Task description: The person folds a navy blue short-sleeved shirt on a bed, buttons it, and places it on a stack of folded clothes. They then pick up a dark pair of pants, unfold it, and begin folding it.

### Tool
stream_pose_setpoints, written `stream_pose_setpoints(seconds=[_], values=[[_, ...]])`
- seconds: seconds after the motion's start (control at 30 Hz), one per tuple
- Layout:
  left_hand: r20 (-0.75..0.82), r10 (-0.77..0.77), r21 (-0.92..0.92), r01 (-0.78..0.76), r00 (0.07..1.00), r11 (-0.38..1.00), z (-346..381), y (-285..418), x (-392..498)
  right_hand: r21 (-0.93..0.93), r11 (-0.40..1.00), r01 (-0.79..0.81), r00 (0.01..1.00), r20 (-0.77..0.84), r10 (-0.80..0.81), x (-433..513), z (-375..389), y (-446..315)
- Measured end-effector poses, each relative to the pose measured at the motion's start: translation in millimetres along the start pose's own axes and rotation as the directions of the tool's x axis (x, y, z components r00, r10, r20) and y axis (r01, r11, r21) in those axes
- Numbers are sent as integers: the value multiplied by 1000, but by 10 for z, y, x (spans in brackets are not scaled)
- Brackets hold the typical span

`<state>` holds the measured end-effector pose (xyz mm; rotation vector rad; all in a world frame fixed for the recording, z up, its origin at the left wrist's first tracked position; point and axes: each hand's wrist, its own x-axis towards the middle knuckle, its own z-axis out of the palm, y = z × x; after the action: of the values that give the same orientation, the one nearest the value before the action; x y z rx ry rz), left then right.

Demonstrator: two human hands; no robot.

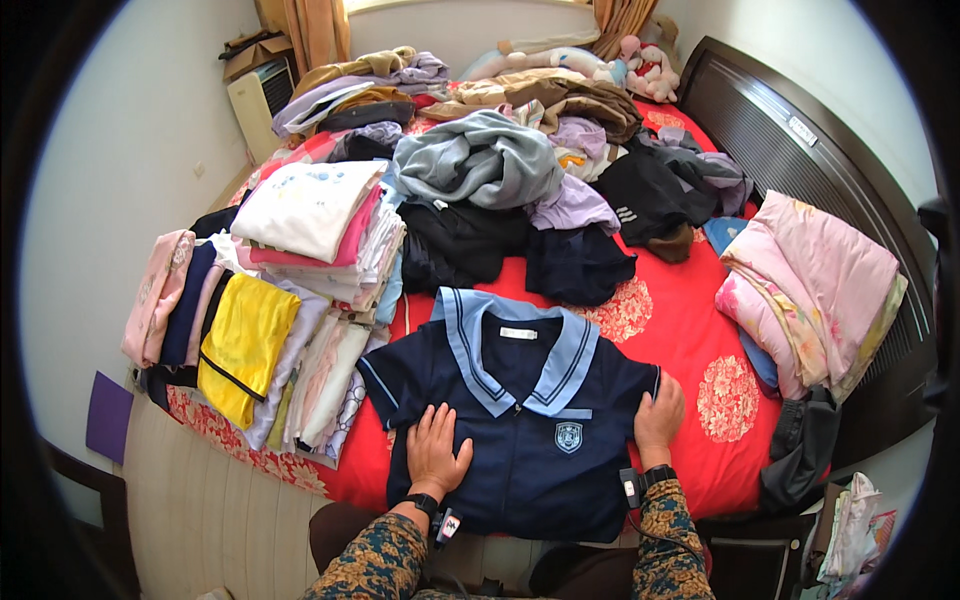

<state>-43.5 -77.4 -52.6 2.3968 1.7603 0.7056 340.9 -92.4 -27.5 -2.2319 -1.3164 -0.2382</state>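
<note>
A navy short-sleeved sailor-style top lies face up and spread out in front of me. It has a light blue collar, a front zip and a crest badge on the chest. My left hand rests flat on the top's lower left side, palm down, holding nothing. At the cuff of the sleeve on the right is my right hand, its fingers curled along the edge. Whether those fingers grip the fabric is hidden.
A red patterned bedspread lies beneath everything. Folded clothes are stacked at left, beside a yellow garment. Loose clothes, including a grey one, heap behind the top. Folded pink quilts lie by the dark headboard.
</note>
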Motion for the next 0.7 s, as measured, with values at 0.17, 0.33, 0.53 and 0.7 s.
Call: stream_pose_setpoints(seconds=[0.17, 0.33, 0.53, 0.7], values=[[5, 6, 7, -6, 1000, 1000, -8, 2, -2, -75, 938, 338, 910, 280, -305, -142, 52, -145], [5, 9, 1, -9, 1000, 1000, -4, 3, 4, -154, 958, 242, 867, 477, -142, -147, 167, 1], [25, 3, 4, -3, 1000, 1000, 14, -7, -9, -155, 959, 238, 862, 489, -135, -148, 218, 66], [15, 4, 11, -5, 1000, 1000, -10, 5, 6, -138, 961, 238, 869, 472, -147, -254, 184, 49]])
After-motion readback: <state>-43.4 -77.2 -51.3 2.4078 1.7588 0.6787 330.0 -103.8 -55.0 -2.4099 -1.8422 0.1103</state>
